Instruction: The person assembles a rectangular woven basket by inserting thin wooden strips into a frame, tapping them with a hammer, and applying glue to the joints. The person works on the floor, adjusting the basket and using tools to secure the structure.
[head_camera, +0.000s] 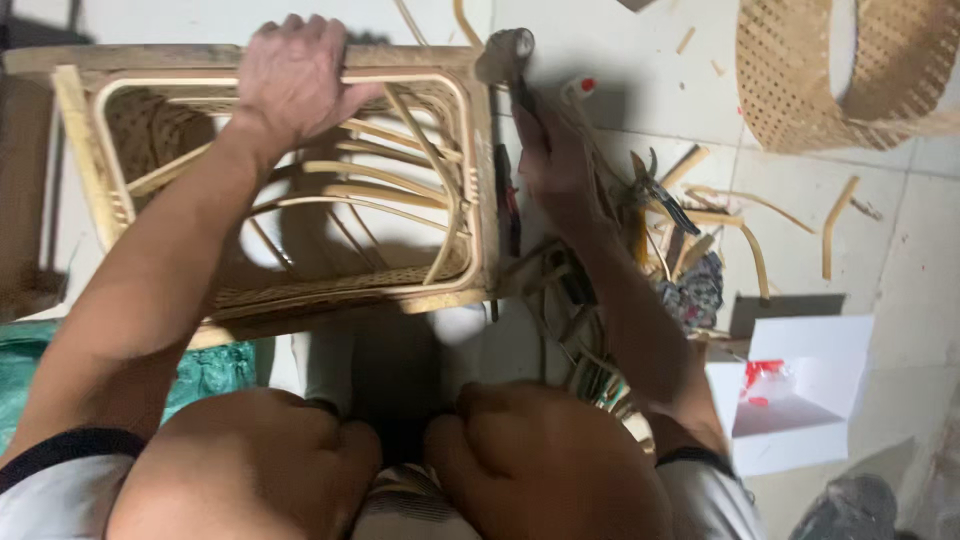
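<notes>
A rattan and wood chair frame (478, 190) lies on its side on the tiled floor in front of my knees. My left hand (292, 75) grips its far wooden rail from above. My right hand (555, 160) is closed around the handle of a hammer, whose metal head (505, 52) sits against the frame's far right corner. Bent cane strips run across the inside of the frame.
Pliers (660, 198) and loose cane offcuts (835, 222) lie right of the frame. A roll of woven cane webbing (800, 80) stands at the top right. An open white cardboard box (800, 390) sits at the right, a green bag (215, 368) at the left.
</notes>
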